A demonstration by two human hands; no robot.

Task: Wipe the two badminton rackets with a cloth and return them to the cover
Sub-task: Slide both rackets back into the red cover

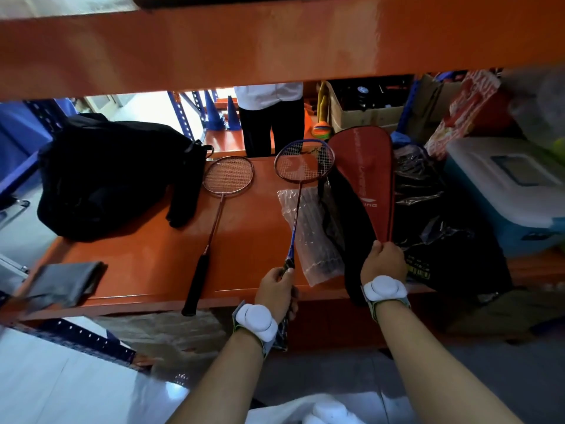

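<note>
Head view: left hand (276, 289) grips blue racket (304, 162), right hand (383, 261) pinches red cover (365, 179) edge beside shelf (137, 264) clutter.

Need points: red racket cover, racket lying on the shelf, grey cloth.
red racket cover (363, 166): head view, on its upper red panel.
racket lying on the shelf (228, 175): head view, on its strung head.
grey cloth (65, 281): head view, on its folded middle.

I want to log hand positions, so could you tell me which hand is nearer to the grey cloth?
Left. The left hand grips a racket handle mid-shelf, right of the cloth; the right hand holds the red cover, farther right.
</note>
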